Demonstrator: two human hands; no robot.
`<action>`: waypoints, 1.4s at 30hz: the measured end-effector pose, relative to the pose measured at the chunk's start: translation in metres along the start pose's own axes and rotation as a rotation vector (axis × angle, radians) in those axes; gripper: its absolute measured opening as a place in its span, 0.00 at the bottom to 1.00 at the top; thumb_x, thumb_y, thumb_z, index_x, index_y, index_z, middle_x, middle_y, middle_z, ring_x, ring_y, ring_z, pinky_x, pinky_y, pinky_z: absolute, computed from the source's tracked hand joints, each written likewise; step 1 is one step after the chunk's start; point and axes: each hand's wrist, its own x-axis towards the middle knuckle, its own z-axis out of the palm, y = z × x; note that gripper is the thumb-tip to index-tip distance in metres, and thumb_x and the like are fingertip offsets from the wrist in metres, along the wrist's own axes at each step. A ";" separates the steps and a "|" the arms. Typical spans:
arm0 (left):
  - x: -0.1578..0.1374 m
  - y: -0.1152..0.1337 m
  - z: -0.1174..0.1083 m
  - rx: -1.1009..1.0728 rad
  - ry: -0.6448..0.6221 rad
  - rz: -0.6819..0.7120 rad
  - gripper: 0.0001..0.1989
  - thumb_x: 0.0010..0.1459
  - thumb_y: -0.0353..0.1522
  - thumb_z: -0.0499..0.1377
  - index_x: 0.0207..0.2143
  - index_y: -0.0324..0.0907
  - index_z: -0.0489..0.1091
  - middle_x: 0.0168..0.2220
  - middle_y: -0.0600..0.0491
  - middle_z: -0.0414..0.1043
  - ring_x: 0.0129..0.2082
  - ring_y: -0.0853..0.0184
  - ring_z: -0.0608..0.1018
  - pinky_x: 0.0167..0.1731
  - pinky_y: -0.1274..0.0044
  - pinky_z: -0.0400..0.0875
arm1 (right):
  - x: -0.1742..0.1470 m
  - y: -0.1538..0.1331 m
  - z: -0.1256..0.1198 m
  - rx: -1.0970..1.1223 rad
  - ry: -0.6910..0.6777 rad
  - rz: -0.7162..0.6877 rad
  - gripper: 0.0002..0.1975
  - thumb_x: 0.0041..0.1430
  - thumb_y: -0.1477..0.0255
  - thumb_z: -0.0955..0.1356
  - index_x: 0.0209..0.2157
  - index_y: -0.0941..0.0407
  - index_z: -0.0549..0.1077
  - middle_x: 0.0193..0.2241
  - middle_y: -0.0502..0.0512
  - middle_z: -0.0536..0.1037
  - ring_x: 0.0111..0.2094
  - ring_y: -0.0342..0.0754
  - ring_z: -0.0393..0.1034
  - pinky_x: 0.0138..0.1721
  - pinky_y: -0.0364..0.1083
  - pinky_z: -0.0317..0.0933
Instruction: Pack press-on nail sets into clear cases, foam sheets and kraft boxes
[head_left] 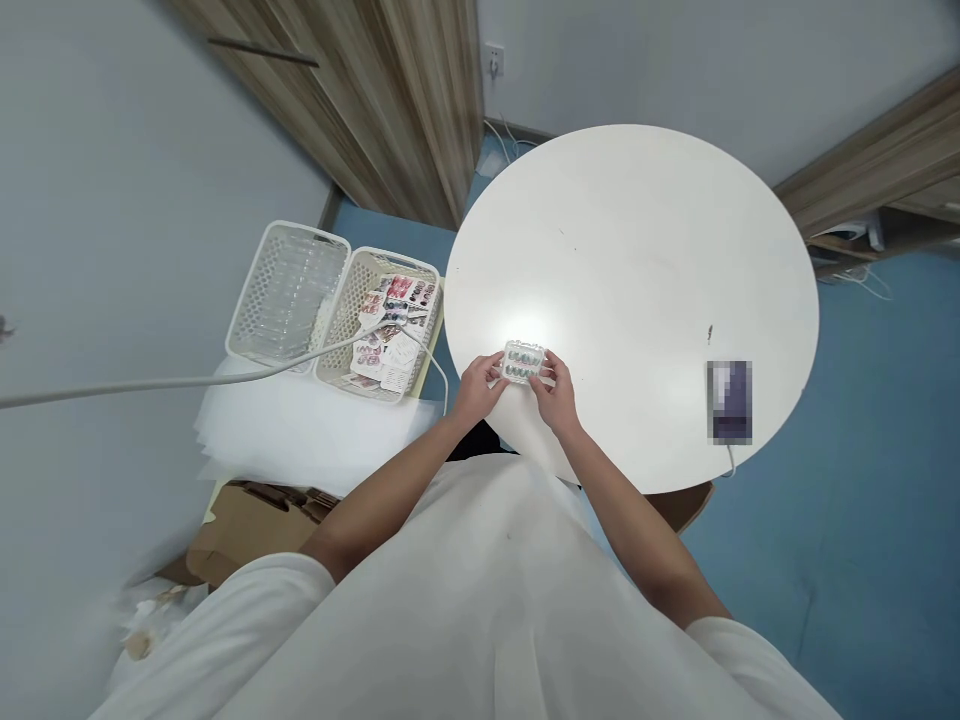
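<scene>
Box point(523, 362), small and clear plastic, is held between both hands just above or on the near edge of the white table point(637, 250); contact with the tabletop can't be told. Its left end is pinched by the left hand point(478, 390), its right end by the right hand point(556, 395), thumbs at the near side. Two rows of small greenish oval pieces are contained in it.

Two white baskets are set side by side, left of the table. Left basket point(248, 285): filled with clear plastic cases point(294, 285), contents too small to tell. Right basket point(339, 318): loaded with cards point(409, 290), overlapping, many with pink, red or dark pieces on them. Both are crossed by a pale cable point(150, 386). White sheets point(300, 430) are stacked on the near side of the baskets; a cardboard box point(244, 530) is seen beyond those, nearer the body.
</scene>
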 end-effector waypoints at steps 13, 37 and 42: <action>0.022 -0.044 -0.032 0.122 -0.027 -0.160 0.24 0.51 0.28 0.57 0.53 0.40 0.61 0.41 0.48 0.65 0.34 0.69 0.72 0.36 0.74 0.71 | 0.025 0.003 0.063 -0.236 -0.079 0.082 0.36 0.52 0.66 0.64 0.61 0.52 0.47 0.42 0.56 0.61 0.35 0.46 0.61 0.42 0.52 0.64; 0.043 -0.046 -0.041 -0.126 0.114 -0.288 0.22 0.54 0.31 0.55 0.53 0.42 0.62 0.50 0.46 0.60 0.38 0.70 0.74 0.38 0.77 0.74 | 0.044 -0.022 0.095 -0.004 0.038 0.184 0.30 0.52 0.68 0.65 0.57 0.52 0.57 0.48 0.59 0.61 0.38 0.45 0.69 0.44 0.49 0.66; 0.044 -0.044 -0.041 -0.110 0.130 -0.286 0.22 0.54 0.31 0.56 0.53 0.43 0.62 0.49 0.46 0.61 0.37 0.70 0.74 0.38 0.76 0.74 | 0.044 -0.018 0.096 0.000 0.040 0.155 0.31 0.51 0.69 0.66 0.58 0.50 0.56 0.47 0.58 0.61 0.39 0.45 0.68 0.44 0.49 0.67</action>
